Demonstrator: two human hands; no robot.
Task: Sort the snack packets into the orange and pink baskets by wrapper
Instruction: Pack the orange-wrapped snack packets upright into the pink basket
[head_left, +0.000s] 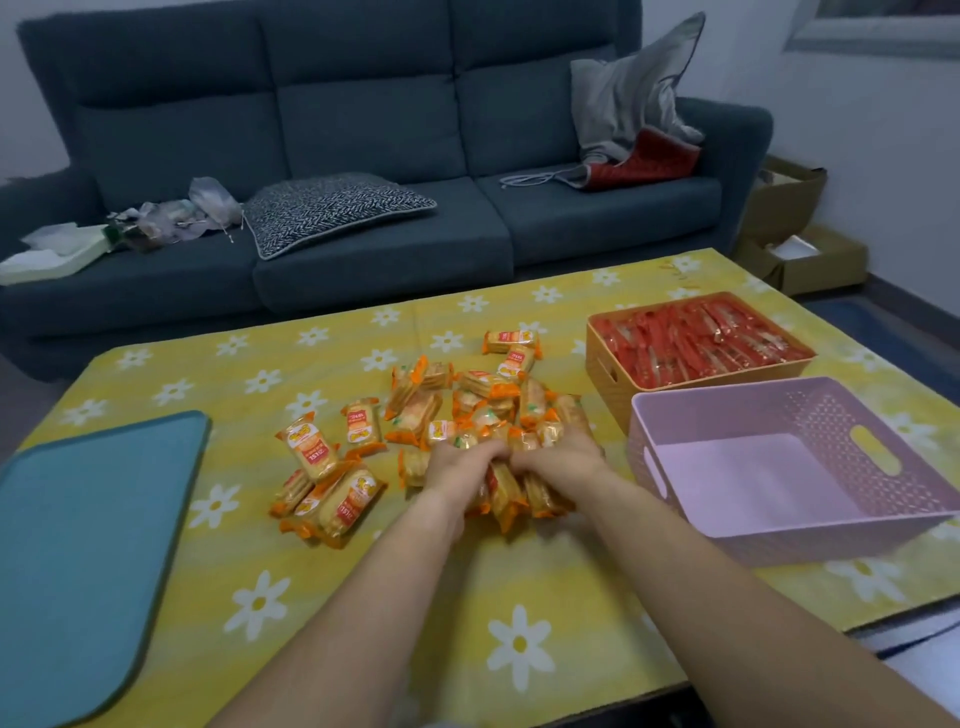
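Your fingers (491, 451) on both hands are curled down into the near edge of the packets (467, 400) and clasp a clump of yellow-and-orange wrappers between them. The left hand (457, 465) closes in from one side and the right hand (558, 457) from the other, knuckles almost meeting. A few wrappers poke out under your palms toward you.

Press the 2 hands toward each other rather than down. The contents look like crisp crackers and would probably crack under weight. The film looks slick, so expect the outer packets to slide. Lift only what is truly pinned and let the loose ones drop back on the tabletop (363, 597).

The pink basket (883, 499) stands just to the right of your right hand and holds nothing. The orange basket (613, 384) behind it is packed with red packets (696, 343). So this yellow kind most likely belongs in the pink one.

Carry the clump low over the near pink rim and open your fingers above the basket floor, not at the edge. I see no red wrapper in the heap, but glance through the clump as it rises.

Leave the group near the mat (88, 519) and the 2 far packets (511, 348) for later handfuls.
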